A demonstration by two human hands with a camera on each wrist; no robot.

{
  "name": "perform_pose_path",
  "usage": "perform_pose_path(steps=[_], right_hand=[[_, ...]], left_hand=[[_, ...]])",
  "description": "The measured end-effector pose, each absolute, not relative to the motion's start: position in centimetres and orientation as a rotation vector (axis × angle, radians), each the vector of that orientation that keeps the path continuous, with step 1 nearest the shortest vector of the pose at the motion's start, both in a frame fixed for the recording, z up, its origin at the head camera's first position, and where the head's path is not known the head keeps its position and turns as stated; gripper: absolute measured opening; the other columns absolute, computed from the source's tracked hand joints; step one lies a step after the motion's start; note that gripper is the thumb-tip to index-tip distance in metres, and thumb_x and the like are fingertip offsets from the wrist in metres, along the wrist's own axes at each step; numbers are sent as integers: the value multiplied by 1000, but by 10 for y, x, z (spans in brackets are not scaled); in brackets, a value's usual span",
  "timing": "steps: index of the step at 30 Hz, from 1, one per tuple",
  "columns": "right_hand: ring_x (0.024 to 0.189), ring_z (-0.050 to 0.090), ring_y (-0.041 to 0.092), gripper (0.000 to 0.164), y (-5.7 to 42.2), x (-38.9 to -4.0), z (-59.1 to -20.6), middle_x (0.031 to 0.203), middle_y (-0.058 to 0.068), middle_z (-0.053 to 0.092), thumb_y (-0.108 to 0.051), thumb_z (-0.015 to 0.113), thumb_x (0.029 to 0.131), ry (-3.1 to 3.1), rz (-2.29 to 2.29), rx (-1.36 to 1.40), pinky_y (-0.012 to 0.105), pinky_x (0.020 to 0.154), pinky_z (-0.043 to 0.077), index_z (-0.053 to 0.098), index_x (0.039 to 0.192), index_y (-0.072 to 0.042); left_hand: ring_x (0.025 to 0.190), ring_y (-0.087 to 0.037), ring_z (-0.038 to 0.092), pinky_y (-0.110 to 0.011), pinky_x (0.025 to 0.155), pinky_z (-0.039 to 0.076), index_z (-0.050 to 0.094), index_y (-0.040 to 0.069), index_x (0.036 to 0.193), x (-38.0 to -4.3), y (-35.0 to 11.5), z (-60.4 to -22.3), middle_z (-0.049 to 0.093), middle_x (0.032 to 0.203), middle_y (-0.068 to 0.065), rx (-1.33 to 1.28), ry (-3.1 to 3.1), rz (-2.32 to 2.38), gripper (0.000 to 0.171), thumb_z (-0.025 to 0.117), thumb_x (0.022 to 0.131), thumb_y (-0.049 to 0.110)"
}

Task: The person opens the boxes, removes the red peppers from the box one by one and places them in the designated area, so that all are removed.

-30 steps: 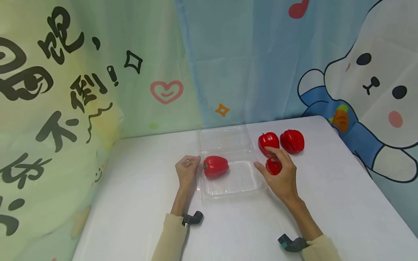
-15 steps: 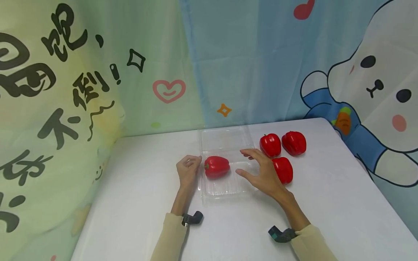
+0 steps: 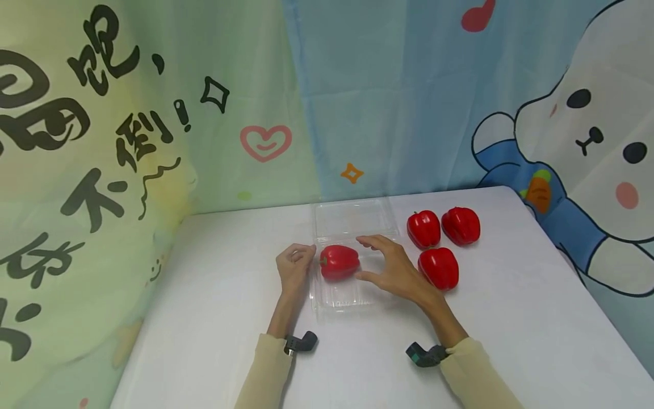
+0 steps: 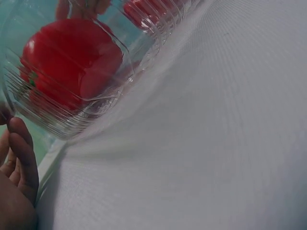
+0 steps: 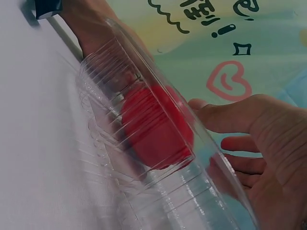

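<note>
A red bell pepper [image 3: 338, 261] lies on its side in the left part of a clear plastic clamshell box [image 3: 343, 296], its green stem facing left. My left hand [image 3: 293, 270] pinches the box's left rim between thumb and fingertips. Over the box, just right of that pepper, my right hand [image 3: 397, 269] has thumb and fingers spread apart, with nothing gripped. Its thumb [image 5: 225, 115] comes close to the pepper in the right wrist view; whether they touch I cannot tell. Through the clear wall, the left wrist view shows the same pepper [image 4: 72, 62].
Right of the box, on the white table [image 3: 214, 318], sit three more bell peppers: one nearest [image 3: 440, 268], one behind it [image 3: 423, 229] and one at the far right [image 3: 461, 225]. The box's lid [image 3: 352, 218] lies folded back towards the printed curtain [image 3: 230, 170].
My right hand has left the nearest loose pepper and moved left over the box, towards the pepper inside. That loose pepper now shows uncovered. My left hand stays on the rim.
</note>
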State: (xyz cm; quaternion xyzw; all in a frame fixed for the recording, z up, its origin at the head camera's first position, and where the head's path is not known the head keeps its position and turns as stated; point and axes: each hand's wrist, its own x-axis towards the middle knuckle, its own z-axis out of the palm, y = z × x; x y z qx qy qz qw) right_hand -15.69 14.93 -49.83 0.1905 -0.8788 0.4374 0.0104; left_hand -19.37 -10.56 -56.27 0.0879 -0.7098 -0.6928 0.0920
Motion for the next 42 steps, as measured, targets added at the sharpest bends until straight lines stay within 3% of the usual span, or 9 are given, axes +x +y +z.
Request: perform_pose_path(steps=[21, 28, 37, 42], right_hand=[[148, 56, 38, 85, 124, -167, -503, 157, 13, 61, -18, 94, 82, -2879, 1319, 602, 65, 118, 49, 55, 157, -13], [147, 57, 38, 84, 119, -167, -505, 157, 14, 61, -18, 94, 83, -2881, 1280, 600, 62, 117, 51, 55, 157, -12], [142, 60, 36, 79, 117, -166, -505, 151, 13, 64, -17, 94, 83, -2872, 1285, 584, 59, 115, 53, 58, 153, -12], [140, 62, 35, 80, 118, -163, -503, 150, 12, 65, -19, 96, 82, -2881, 1287, 568, 56, 112, 56, 58, 152, -12]], left_hand=[[61, -7, 57, -18, 57, 44, 75, 4, 92, -196, -107, -565, 69, 65, 5, 217, -2084, -2062, 13, 80, 96, 16], [62, -7, 57, -18, 58, 44, 76, 6, 92, -196, -107, -565, 71, 67, 2, 210, -2104, -2046, 12, 80, 97, 17], [64, -8, 59, -19, 60, 46, 76, 6, 92, -195, -106, -565, 71, 67, 6, 212, -2121, -2033, 11, 78, 98, 16], [64, -9, 60, -19, 60, 46, 76, 6, 91, -195, -106, -564, 71, 67, 0, 227, -2108, -2043, 12, 79, 97, 16]])
